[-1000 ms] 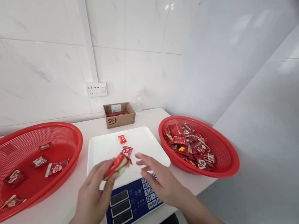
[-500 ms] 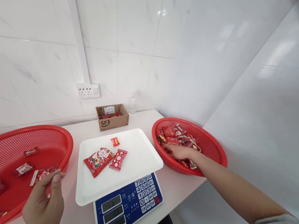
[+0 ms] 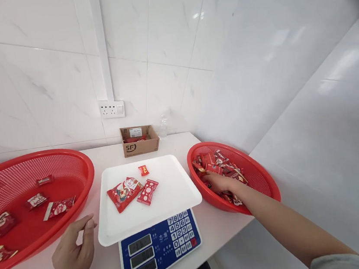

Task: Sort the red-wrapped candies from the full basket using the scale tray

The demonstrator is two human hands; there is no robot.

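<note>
My left hand [image 3: 74,252] is over the table between the left red basket [image 3: 88,176] and the scale's white tray [image 3: 187,194]. Its thumb and forefinger come together at the tips, with nothing visible between them. On the tray lie a large red printed packet [image 3: 125,194], a narrow red wrapped sweet [image 3: 148,192] and a small red sweet [image 3: 143,170]. My right hand [image 3: 220,182] reaches into the right red basket [image 3: 263,181], among many red wrapped sweets [image 3: 223,159]. Those sweets and the basket hide its fingertips.
Beneath the tray is a blue weighing scale [image 3: 162,250] with a keypad and displays. Several wrapped sweets [image 3: 59,207] are scattered in the left basket. A cardboard box [image 3: 141,147] with red packets and a clear plastic bottle [image 3: 163,127] stand by the tiled wall.
My left hand has moved away from the left basket's rim, right and down toward the tray. My right hand stays among the sweets. The whole view has shifted slightly.
</note>
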